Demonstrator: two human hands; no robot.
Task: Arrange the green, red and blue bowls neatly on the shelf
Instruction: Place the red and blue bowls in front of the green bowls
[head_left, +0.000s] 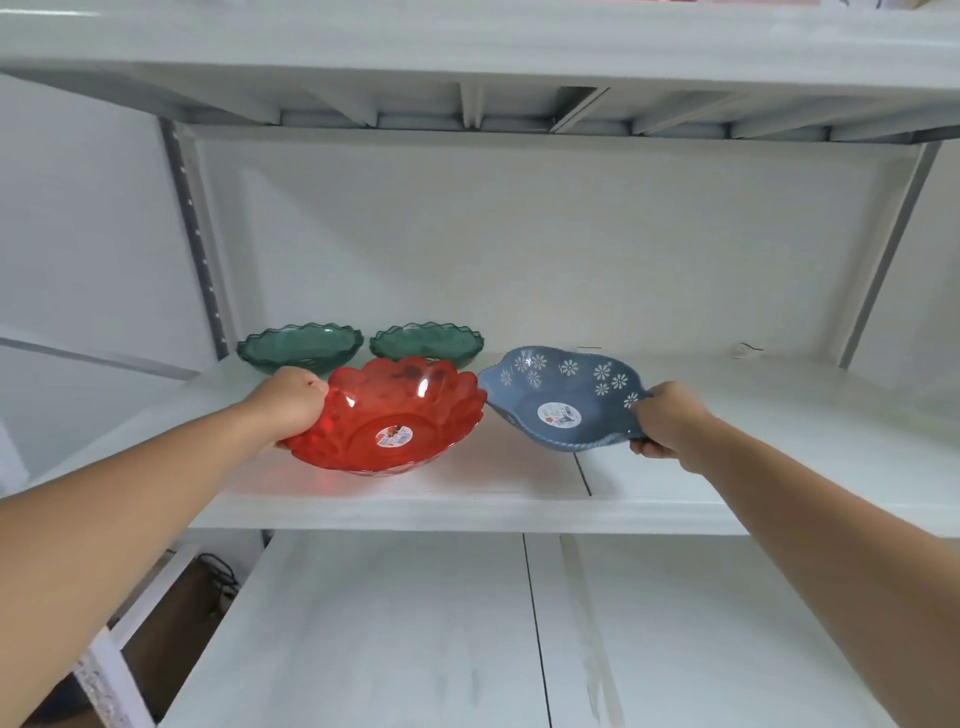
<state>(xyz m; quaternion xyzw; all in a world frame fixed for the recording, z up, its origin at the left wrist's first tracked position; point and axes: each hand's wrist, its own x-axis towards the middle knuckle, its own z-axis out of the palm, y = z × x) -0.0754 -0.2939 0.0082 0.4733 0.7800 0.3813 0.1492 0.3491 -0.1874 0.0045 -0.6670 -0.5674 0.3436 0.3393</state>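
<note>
**Both hands on bowls at the middle shelf**

Head view: I see my left hand (291, 402) gripping the left rim of the red scalloped bowl (387, 415), which is tilted toward me over the front part of the white shelf (467, 506), its sticker (393, 434) showing in the base. My right hand (670, 423) pinches the right rim of the blue flower-patterned bowl (563, 397), also tilted, with its own label (558, 415) inside. The two bowls sit just beside each other, rims nearly touching. Behind them, near the back wall, two green wavy-edged bowls stand side by side: the left green bowl (298, 347) and the right green bowl (426, 342), upright on the shelf. I cannot tell whether the red bowl's underside touches the shelf.
</note>
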